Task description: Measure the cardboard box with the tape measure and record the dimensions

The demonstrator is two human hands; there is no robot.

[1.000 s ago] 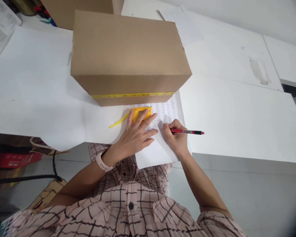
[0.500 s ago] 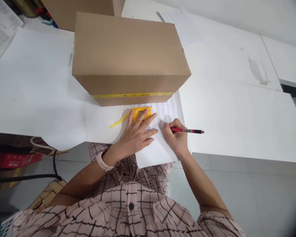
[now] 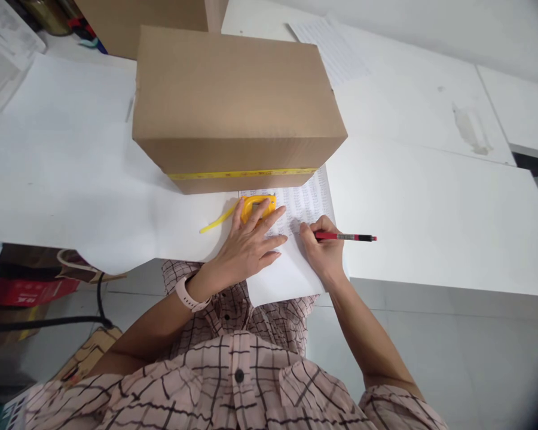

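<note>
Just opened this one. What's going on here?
A person sits at a white table. Their right hand grips a slim red-and-black pen, pointed at a white paper sheet filled with rows of writing; whether the tip touches it is too small to tell. Their left hand, fingers spread, lies over what looks like a rounded yellow tape measure. Just beyond stands a large brown cardboard box with a yellow tape band.

Left hand (image 3: 246, 252) palm-down, fingers (image 3: 275, 241) spread; right hand (image 3: 326, 254) curled, fingers pinched together.
</note>
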